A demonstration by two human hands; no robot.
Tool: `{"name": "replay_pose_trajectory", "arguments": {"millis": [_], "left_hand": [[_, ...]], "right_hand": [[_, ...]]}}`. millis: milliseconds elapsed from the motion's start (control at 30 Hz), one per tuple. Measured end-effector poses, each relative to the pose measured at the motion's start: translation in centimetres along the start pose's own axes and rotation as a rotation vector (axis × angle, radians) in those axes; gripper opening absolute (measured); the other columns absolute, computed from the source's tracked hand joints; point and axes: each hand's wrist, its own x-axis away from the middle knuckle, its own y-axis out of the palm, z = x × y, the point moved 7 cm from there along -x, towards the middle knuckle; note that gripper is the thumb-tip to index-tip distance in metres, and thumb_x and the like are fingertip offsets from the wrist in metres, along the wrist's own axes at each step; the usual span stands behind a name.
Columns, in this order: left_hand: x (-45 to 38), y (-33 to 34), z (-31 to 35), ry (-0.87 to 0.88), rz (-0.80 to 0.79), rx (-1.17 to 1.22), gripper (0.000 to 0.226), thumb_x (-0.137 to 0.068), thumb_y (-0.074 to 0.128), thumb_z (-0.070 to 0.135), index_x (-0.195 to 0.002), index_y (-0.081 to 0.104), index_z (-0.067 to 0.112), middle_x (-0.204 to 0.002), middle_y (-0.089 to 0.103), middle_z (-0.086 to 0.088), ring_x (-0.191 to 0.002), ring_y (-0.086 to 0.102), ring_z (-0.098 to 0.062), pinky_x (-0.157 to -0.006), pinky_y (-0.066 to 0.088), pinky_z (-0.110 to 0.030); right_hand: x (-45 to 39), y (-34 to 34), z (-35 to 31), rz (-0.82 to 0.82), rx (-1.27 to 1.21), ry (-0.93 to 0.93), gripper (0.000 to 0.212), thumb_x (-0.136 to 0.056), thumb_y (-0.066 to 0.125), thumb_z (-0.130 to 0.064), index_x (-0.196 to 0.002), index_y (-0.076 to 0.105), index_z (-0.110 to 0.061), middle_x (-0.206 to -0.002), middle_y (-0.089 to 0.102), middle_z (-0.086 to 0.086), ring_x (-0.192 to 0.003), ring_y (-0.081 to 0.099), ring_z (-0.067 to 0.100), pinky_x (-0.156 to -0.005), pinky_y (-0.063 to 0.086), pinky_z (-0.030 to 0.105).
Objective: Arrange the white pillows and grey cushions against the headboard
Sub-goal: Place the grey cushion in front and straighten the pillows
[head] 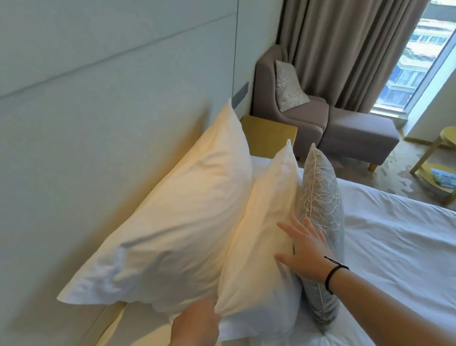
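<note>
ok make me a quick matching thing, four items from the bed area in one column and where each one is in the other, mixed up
Items:
1. back white pillow
2. front white pillow
3. grey cushion
4. patterned cushion

Places:
A. on the armchair
B. leaning on the headboard
C. under the open right hand
D. corner pinched by the left hand

Pairs: 1-B, 2-D, 3-C, 4-A
</note>
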Motion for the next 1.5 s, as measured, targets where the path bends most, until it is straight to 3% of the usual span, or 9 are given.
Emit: {"name": "replay_pose_trajectory", "arguments": {"millis": [333,500,600,833,1033,1267,1333,1400,1500], "left_hand": [[6.1,-9.0,-7.0,-0.132,0.244,-0.027,0.028,-0.094,0.045,0.034,-0.069,0.047,0.021,-0.071,0.058,0.003,-0.068,0.056,-0.021,-0.058,0.038,-0.033],[6.4,-16.2,-8.5,-0.179,0.532,0.027,0.019,-0.087,0.052,0.046,-0.079,0.056,0.030,-0.082,0.063,0.016,-0.077,0.059,-0.008,-0.068,0.050,-0.031],[4.9,-19.1,-9.2,-0.158,0.629,0.015,0.019,-0.087,0.058,0.044,-0.103,0.058,0.033,-0.108,0.059,0.007,-0.098,0.060,-0.021,-0.077,0.049,-0.034],[-1.3,-20.2,-13.1,-0.202,0.469,0.075,0.052,-0.090,0.049,0.058,-0.130,0.049,0.025,-0.127,0.058,-0.001,-0.115,0.055,-0.027,-0.091,0.049,-0.042],[-4.7,-19.4,-13.6,-0.169,0.425,0.057,0.054,-0.088,0.032,0.071,-0.109,0.057,0.029,-0.104,0.066,0.002,-0.091,0.062,-0.027,-0.075,0.051,-0.037],[-6.5,-18.1,-14.3,-0.193,0.427,0.010,0.049,-0.088,0.036,0.072,-0.080,0.048,0.025,-0.090,0.067,0.004,-0.074,0.058,-0.022,-0.060,0.038,-0.031],[-6.9,-18.0,-14.8,-0.193,0.412,0.006,0.047,-0.088,0.038,0.071,-0.078,0.046,0.025,-0.087,0.067,0.003,-0.075,0.059,-0.022,-0.059,0.036,-0.032],[-7.2,-18.1,-15.0,-0.179,0.412,-0.012,0.048,-0.089,0.037,0.071,-0.076,0.045,0.025,-0.084,0.066,0.002,-0.079,0.063,-0.023,-0.058,0.036,-0.033],[-7.4,-18.4,-15.0,-0.158,0.407,-0.030,0.050,-0.088,0.036,0.072,-0.074,0.042,0.024,-0.081,0.064,0.001,-0.078,0.063,-0.023,-0.057,0.036,-0.033]], "right_hand": [[-0.9,4.2,-8.1,-0.200,-0.260,-0.188,0.062,-0.089,0.063,-0.044,-0.145,0.039,-0.037,-0.151,0.042,-0.008,-0.138,0.039,0.016,-0.108,0.037,0.035],[-1.8,4.6,-11.8,-0.303,-0.256,-0.277,0.052,-0.091,0.059,-0.042,-0.141,0.044,-0.038,-0.148,0.046,-0.011,-0.133,0.044,0.012,-0.106,0.038,0.032],[-3.7,4.1,-13.1,-0.282,-0.250,-0.269,0.047,-0.094,0.055,-0.038,-0.140,0.045,-0.038,-0.145,0.049,-0.011,-0.130,0.048,0.013,-0.104,0.041,0.032],[-7.8,4.9,-15.6,-0.296,-0.140,-0.241,0.050,-0.098,0.050,-0.027,-0.145,0.039,-0.035,-0.149,0.046,-0.006,-0.132,0.046,0.017,-0.107,0.040,0.033],[-15.3,3.0,-20.6,-0.206,0.192,-0.356,0.064,-0.095,0.056,-0.026,-0.151,0.025,-0.033,-0.156,0.034,-0.007,-0.139,0.037,0.019,-0.110,0.037,0.038],[-23.1,4.8,-26.1,-0.241,0.638,-0.558,0.104,-0.071,0.076,-0.047,-0.151,0.010,-0.040,-0.163,0.014,-0.008,-0.149,0.013,0.021,-0.119,0.013,0.051],[-24.7,5.7,-27.4,-0.273,0.745,-0.589,0.095,-0.077,0.070,-0.032,-0.151,0.012,-0.042,-0.162,0.015,-0.009,-0.149,0.010,0.021,-0.119,0.005,0.053],[-25.8,6.3,-28.4,-0.320,0.874,-0.595,0.078,-0.081,0.063,-0.017,-0.147,0.029,-0.039,-0.150,0.041,-0.007,-0.144,0.026,0.022,-0.119,0.002,0.054],[-26.0,6.8,-30.1,-0.312,0.932,-0.641,0.014,-0.084,0.059,-0.011,-0.094,0.061,-0.022,-0.089,0.062,-0.001,-0.101,0.057,0.025,-0.118,0.020,0.049]]}}
